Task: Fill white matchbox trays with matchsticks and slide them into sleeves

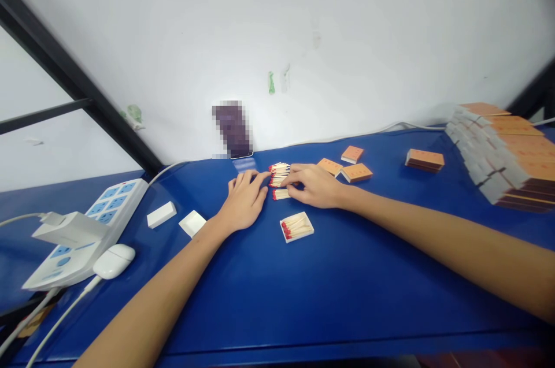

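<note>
Red-headed matchsticks lie in small side-by-side groups on the blue tabletop, their heads facing left. My right hand is over their plain ends, thumb and fingers closed on some of the sticks. On the other side, my left hand rests on the table with fingers apart, its index fingertip at the red heads; it holds nothing. Nearer to me sits an open white matchbox tray with several matches in it. Some of the loose matches are hidden under my right fingers.
Three orange matchboxes lie beyond my right wrist. Further right are a small stack of matchboxes and a large pile. A phone leans on the wall. Leftward are two white box pieces, a power strip and an earbud case.
</note>
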The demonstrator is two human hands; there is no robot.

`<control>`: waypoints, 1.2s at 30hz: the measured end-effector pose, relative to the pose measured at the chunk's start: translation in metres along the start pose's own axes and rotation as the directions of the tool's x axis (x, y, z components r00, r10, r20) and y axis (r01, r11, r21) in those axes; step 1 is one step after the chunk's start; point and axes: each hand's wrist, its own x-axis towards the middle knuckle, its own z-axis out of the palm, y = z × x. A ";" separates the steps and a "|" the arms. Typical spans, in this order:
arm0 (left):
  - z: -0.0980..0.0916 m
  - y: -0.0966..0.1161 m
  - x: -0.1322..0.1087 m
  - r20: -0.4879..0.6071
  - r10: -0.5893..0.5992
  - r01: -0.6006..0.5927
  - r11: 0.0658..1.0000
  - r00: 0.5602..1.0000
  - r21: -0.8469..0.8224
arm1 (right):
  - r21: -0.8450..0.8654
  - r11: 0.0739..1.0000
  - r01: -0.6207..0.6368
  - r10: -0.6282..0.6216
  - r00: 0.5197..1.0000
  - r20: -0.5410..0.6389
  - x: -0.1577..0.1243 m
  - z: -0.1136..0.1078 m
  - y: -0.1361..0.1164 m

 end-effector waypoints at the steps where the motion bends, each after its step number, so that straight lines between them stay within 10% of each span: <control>1: 0.000 0.000 0.000 -0.002 0.002 -0.002 1.000 1.000 -0.001 | 0.008 1.000 0.010 -0.010 1.000 0.008 0.000 0.000 0.000; 36: -0.008 0.012 -0.002 -0.046 0.090 -0.097 0.974 0.995 -0.202 | 0.114 0.993 -0.013 0.018 0.999 -0.046 0.002 0.000 0.000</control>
